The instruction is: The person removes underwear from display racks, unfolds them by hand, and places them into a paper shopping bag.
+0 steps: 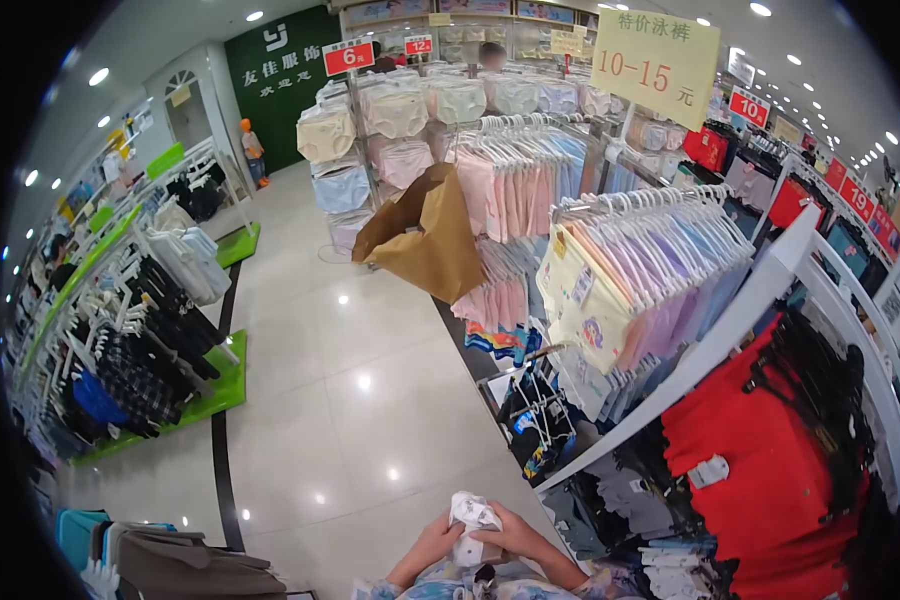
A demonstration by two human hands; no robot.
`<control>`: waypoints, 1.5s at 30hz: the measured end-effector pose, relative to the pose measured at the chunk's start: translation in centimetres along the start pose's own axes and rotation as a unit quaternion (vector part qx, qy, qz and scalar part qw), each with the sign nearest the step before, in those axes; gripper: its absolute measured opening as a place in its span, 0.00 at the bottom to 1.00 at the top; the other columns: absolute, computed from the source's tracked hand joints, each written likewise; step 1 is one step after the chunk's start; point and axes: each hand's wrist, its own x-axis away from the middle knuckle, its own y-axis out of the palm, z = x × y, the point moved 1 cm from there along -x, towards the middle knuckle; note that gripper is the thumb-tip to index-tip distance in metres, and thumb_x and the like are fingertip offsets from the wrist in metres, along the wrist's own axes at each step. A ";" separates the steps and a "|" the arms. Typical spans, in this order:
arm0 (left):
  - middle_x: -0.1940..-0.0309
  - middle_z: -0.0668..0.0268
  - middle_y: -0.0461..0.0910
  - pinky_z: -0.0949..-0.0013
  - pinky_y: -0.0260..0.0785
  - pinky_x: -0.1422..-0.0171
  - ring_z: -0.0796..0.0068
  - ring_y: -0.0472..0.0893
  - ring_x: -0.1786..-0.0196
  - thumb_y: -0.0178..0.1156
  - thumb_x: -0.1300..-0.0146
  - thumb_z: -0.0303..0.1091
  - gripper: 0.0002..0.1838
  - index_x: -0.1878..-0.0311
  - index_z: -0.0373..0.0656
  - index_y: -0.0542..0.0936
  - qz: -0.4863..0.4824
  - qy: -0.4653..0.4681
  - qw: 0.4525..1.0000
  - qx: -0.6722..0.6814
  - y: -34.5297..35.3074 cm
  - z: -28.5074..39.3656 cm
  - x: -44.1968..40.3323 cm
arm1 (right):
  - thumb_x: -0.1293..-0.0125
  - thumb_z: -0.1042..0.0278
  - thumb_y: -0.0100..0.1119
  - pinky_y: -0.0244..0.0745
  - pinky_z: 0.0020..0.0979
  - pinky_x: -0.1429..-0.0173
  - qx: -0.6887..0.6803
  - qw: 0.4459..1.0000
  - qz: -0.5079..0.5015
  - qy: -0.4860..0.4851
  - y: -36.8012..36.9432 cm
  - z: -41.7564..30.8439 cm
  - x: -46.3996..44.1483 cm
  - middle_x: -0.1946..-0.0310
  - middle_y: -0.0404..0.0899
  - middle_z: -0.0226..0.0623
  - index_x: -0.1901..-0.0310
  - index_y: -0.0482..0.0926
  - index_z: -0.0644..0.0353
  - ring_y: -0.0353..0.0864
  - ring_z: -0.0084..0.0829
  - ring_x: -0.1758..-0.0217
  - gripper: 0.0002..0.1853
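Bundle (475, 515) is sitting right between two bare hands, and in the head view, the only one going, that is where the action is happening! The left hand (436, 543) is gripping its left side, the right hand (520, 537) is gripping the other, both held narrow with fingers bent round it. White and crumpled on top, greyer lower down, the bundle is showing small dark marks that I am not managing to read from here!

So how far along are we standing? Getting hold of it is looking complete, I am judging, because both hands are sharing the load low in front of the person's patterned clothing (610, 582). The handling itself is looking under way, and letting go is not yet happening. How much is remaining, this view is not showing!

And around them? Grey-brown garments (185, 570) are hanging low on the left, red garments (760, 440) are crowding the right, pastel garments (670, 290) are dangling from white hangers farther up, and a big brown sheet (430, 235), papery by its look, is leaning by the racks, with neither hand touching any of it
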 end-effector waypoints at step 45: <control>0.59 0.59 0.77 0.70 0.73 0.50 0.71 0.79 0.56 0.51 0.33 0.33 0.14 0.48 0.36 0.72 -0.170 -0.064 0.982 0.060 -26.2 9.3 -37.9 | 0.40 0.73 0.59 0.63 0.32 0.36 0.136 0.919 0.225 -0.293 -14.6 -24.5 -49.7 0.38 0.61 0.40 0.40 0.67 0.61 0.62 0.34 0.34 0.25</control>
